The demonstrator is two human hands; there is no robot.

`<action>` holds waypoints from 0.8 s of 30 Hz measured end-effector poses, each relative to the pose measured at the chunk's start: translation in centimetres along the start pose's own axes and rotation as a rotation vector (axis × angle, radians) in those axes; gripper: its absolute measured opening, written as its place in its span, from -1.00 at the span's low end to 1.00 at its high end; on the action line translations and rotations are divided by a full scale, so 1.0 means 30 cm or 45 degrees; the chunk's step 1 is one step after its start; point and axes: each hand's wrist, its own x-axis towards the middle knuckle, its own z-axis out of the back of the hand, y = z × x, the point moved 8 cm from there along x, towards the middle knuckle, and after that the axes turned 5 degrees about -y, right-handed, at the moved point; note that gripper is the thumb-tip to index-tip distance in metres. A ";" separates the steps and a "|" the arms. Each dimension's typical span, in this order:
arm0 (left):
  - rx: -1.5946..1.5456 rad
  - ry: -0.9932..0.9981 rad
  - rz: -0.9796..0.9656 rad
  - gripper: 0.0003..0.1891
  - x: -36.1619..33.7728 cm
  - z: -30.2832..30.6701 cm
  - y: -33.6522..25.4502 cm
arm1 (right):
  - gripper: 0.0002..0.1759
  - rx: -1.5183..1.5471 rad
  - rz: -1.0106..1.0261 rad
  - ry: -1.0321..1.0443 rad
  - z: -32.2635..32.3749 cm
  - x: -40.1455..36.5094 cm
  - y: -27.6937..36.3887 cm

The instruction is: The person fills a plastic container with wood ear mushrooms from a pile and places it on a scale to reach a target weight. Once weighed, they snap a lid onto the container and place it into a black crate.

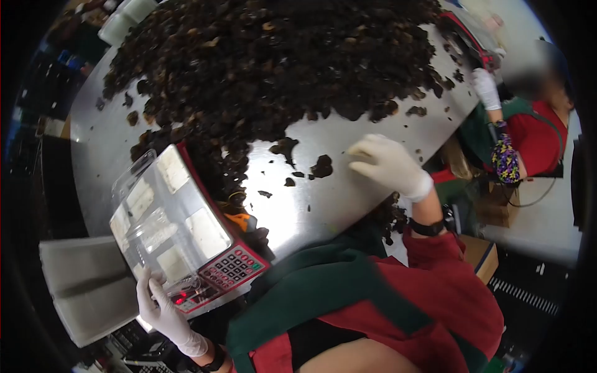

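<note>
My left hand [163, 314], in a white glove, pinches the near edge of a clear plastic clamshell box [152, 231] that lies on a red digital scale [235, 273]. The scale's keypad and a lit red display face me. Also gloved in white, my right hand [393, 166] hovers over the metal table [292, 217]. Its fingers point left, thumb apart, with nothing visible in them. Nearest to it are a few loose dark, crinkled pieces [321, 166] like dried fungus. A big heap of the same pieces [267, 68] covers the far part of the table.
An orange-handled tool [241, 221] lies between scale and heap. Left of the scale stands a grey-white bin [93, 286]. White containers [127, 22] stand at the far left. A co-worker's gloved hand [486, 89] is beside another red scale [476, 40] at the right.
</note>
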 end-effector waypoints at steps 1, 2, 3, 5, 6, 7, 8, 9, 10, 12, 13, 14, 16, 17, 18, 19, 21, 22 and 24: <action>-0.018 -0.012 -0.004 -0.74 -0.005 0.002 0.005 | -0.70 0.034 0.136 0.000 -0.064 0.081 0.078; -0.010 -0.013 0.001 -0.74 -0.009 0.005 -0.005 | -0.68 0.068 0.267 -0.001 -0.128 0.162 0.162; -0.005 -0.009 0.004 -0.74 -0.016 0.007 -0.015 | -0.57 0.177 0.439 -0.026 -0.186 0.238 0.255; 0.011 -0.030 0.002 -0.74 -0.027 0.014 -0.012 | -0.34 0.074 0.585 0.041 -0.331 0.350 0.410; 0.031 -0.025 0.015 -0.74 -0.033 0.017 -0.011 | -0.24 0.000 0.607 0.069 -0.396 0.396 0.481; 0.049 -0.020 0.025 -0.73 -0.037 0.018 -0.011 | -0.18 -0.083 0.660 0.090 -0.468 0.437 0.542; 0.060 -0.028 0.044 -0.73 -0.041 0.021 -0.005 | -0.12 -0.103 0.665 0.109 -0.519 0.469 0.592; 0.061 -0.035 0.037 -0.73 -0.043 0.023 0.000 | -0.12 -0.207 0.669 0.115 -0.565 0.499 0.638; 0.061 -0.035 0.047 -0.73 -0.045 0.024 0.009 | -0.12 -0.341 0.650 0.001 -0.654 0.540 0.650; 0.055 -0.040 0.050 -0.74 -0.043 0.023 0.012 | -0.13 -0.352 0.596 -0.031 -0.725 0.590 0.624; 0.056 -0.041 0.051 -0.74 -0.044 0.021 0.019 | -0.14 -0.231 0.562 0.054 -0.724 0.614 0.601; 0.067 -0.031 0.044 -0.74 -0.042 0.016 0.029 | -0.31 -0.240 0.611 -0.049 -0.712 0.628 0.598; 0.073 -0.023 0.034 -0.74 -0.033 0.005 0.029 | -0.43 -0.326 0.629 -0.003 -0.660 0.667 0.582; 0.084 -0.021 0.027 -0.75 -0.030 0.005 0.018 | -0.54 -0.406 0.648 0.048 -0.646 0.679 0.567; 0.095 -0.020 0.018 -0.75 -0.026 0.009 0.012 | -0.73 -0.409 0.688 -0.173 -0.632 0.691 0.528; 0.096 -0.026 0.014 -0.75 -0.024 0.017 0.018 | -0.75 -0.521 0.706 -0.073 -0.588 0.690 0.502; 0.089 -0.060 0.006 -0.75 -0.025 0.029 0.038 | -0.74 -0.528 0.724 -0.119 -0.506 0.653 0.444; 0.084 -0.090 0.009 -0.75 -0.025 0.034 0.049 | -0.74 -0.525 0.700 -0.155 -0.467 0.632 0.413; 0.035 -0.100 0.017 -0.75 -0.027 0.038 0.067 | -0.71 -0.580 0.617 -0.139 -0.399 0.589 0.372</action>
